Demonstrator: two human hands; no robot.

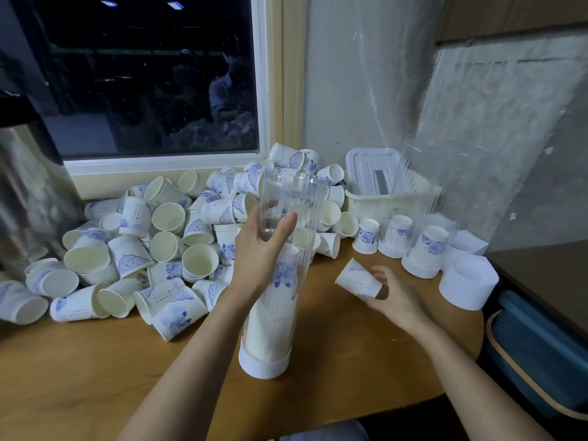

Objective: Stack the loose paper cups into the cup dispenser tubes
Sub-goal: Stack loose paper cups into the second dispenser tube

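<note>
Many paper cups (132, 257) white, blue-patterned (dispenser tube (294, 194) clear, part-filled).

A dark window (152, 74) stands behind the wooden table (79, 377).

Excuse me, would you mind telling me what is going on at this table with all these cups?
A person is loading paper cups into a clear dispenser tube. Their left hand grips the tube, which stands in a white base on the table, partly filled with stacked cups. Their right hand holds one loose cup beside it, not yet inserted. A large pile of loose cups waits on the left.
</note>
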